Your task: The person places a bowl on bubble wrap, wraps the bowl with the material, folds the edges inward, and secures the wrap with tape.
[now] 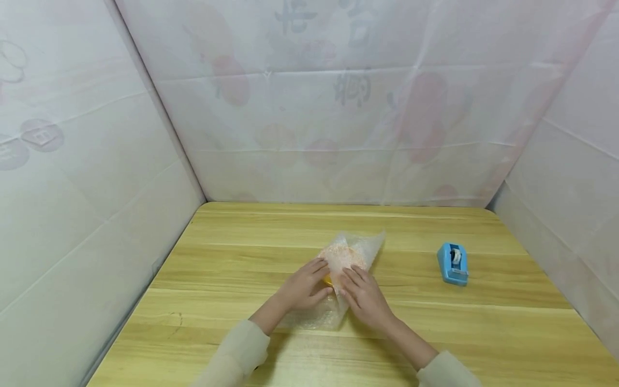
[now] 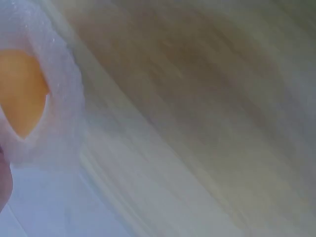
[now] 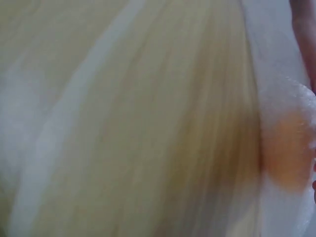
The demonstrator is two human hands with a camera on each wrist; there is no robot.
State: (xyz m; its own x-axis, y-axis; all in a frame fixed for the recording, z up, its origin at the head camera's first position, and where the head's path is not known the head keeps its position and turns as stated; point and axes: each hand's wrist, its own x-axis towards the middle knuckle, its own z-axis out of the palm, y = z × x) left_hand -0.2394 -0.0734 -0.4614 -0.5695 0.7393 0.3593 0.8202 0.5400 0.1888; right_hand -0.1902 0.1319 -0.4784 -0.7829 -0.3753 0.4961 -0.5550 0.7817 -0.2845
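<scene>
A sheet of bubble wrap (image 1: 355, 243) lies folded around a rounded orange object (image 1: 328, 280) near the middle of the table. Orange shows through a gap between the folds; what kind of object it is stays hidden. My left hand (image 1: 303, 286) rests on the left side of the bundle, fingers and thumb spread apart. On the right side, my right hand (image 1: 367, 299) presses the wrap with extended fingers. In the left wrist view the orange surface (image 2: 22, 91) shows inside the cloudy wrap (image 2: 61, 113). The right wrist view catches the orange blurred through the plastic (image 3: 289, 153).
A blue tape dispenser (image 1: 453, 264) with a roll of tape stands on the right part of the wooden table (image 1: 232, 242). Whitish printed cloth walls (image 1: 309, 123) enclose the table's back and both sides.
</scene>
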